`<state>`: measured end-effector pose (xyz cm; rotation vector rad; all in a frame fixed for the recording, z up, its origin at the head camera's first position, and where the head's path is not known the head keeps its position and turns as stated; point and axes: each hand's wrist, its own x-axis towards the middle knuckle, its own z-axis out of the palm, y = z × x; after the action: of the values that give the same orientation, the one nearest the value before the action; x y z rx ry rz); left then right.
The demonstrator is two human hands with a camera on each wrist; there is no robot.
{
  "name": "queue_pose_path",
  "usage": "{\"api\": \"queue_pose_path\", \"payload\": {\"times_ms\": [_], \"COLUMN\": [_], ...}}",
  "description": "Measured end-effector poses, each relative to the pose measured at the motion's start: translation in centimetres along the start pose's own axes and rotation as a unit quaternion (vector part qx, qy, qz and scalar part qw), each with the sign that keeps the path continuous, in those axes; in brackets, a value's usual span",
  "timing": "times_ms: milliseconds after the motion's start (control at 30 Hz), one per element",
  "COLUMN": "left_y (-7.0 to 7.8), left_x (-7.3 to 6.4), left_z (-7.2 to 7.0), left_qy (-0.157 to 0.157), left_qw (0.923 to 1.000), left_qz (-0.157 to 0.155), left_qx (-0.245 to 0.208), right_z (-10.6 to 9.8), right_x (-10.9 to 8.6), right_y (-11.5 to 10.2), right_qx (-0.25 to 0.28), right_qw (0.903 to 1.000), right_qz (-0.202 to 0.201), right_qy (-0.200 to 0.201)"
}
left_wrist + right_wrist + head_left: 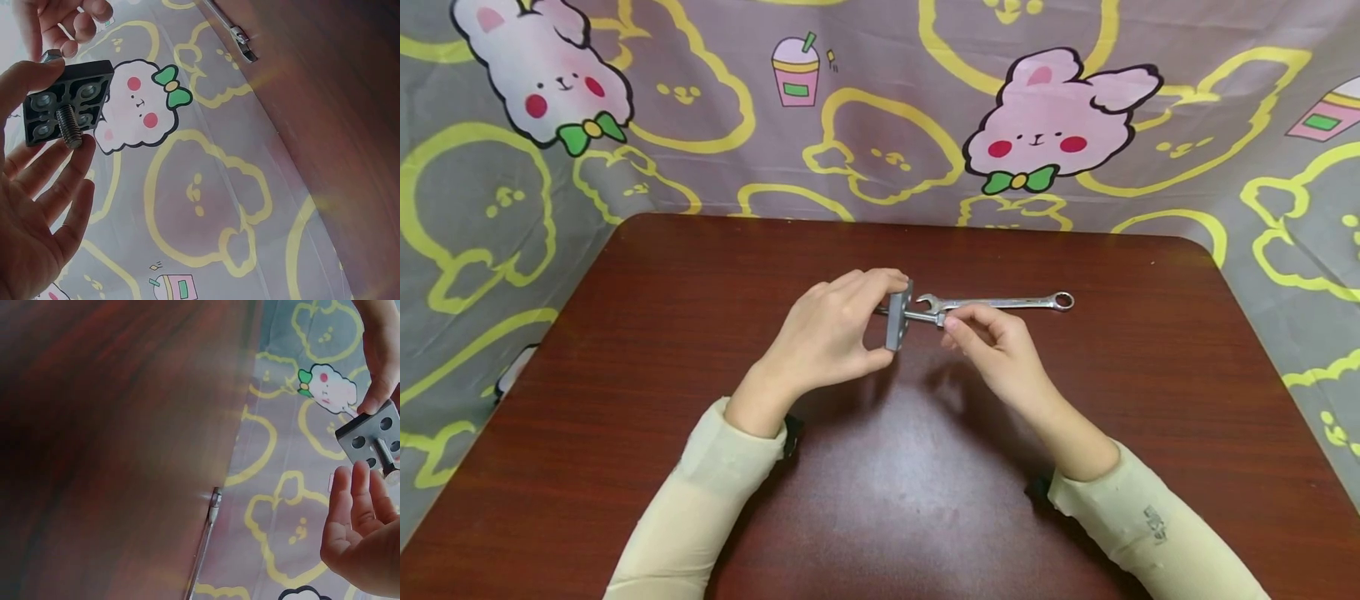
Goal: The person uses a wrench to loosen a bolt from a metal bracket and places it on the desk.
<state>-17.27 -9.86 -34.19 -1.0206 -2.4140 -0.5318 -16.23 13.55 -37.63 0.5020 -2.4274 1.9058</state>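
Note:
My left hand [827,337] grips a small grey square plate [894,323] by opposite edges, thumb on one and fingers on the other, held up over the table. Several round holes surround the plate's middle, and its ribbed dark back [94,78] shows in the left wrist view. Through the centre runs a silver bolt [923,317], its threaded end [70,130] sticking out behind the plate. The thumb and fingertips of my right hand [1003,350] pinch the bolt at its hex head, on the right side. In the right wrist view the bolt head [392,476] lies at the frame edge.
A combination wrench [1007,303] lies on the dark red-brown table [880,517] just beyond the right hand, open jaw to the left and ring end to the right. A patterned cloth [880,50] hangs behind the table and along both sides.

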Motion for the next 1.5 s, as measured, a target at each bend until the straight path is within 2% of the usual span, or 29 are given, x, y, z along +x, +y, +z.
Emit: {"api": "queue_pose_path", "payload": {"times_ms": [300, 533, 633, 800, 867, 1000, 1200, 1333, 1500], "left_y": [0.0, 0.0, 0.0, 0.1, 0.2, 0.1, 0.1, 0.1, 0.0], "left_x": [-0.1, -0.2, -0.1, -0.1, -0.1, -0.2, -0.3, -0.2, -0.2], "left_z": [0.0, 0.0, 0.0, 0.0, 0.0, 0.0, 0.1, 0.2, 0.3], "left_qy": [-0.008, -0.008, -0.003, 0.000, -0.001, -0.004, -0.014, -0.010, 0.001], "left_qw": [0.9999, 0.9999, 1.0000, 1.0000, 1.0000, 0.9999, 0.9998, 0.9999, 1.0000], "left_qz": [-0.001, -0.003, -0.002, 0.003, 0.003, -0.002, -0.010, -0.004, 0.004], "left_qx": [0.008, 0.009, 0.005, 0.003, 0.005, 0.011, -0.001, -0.004, 0.002], "right_z": [0.4, 0.7, 0.7, 0.9, 1.0, 1.2, 1.5, 1.2, 0.5], "right_x": [-0.2, -0.3, -0.4, -0.3, -0.2, -0.2, -0.1, -0.1, 0.1], "right_y": [-0.2, -0.5, -0.5, -0.3, -0.3, -0.3, -0.4, -0.4, -0.4], "right_qx": [-0.022, -0.005, 0.020, 0.105, 0.123, 0.116, 0.057, 0.050, 0.043], "right_qw": [0.9981, 0.9954, 0.9941, 0.9890, 0.9868, 0.9850, 0.9860, 0.9877, 0.9959], "right_qz": [-0.056, -0.094, -0.105, -0.103, -0.105, -0.127, -0.156, -0.148, -0.079], "right_qy": [0.015, 0.017, 0.018, 0.012, 0.012, 0.009, 0.021, 0.011, 0.005]}}
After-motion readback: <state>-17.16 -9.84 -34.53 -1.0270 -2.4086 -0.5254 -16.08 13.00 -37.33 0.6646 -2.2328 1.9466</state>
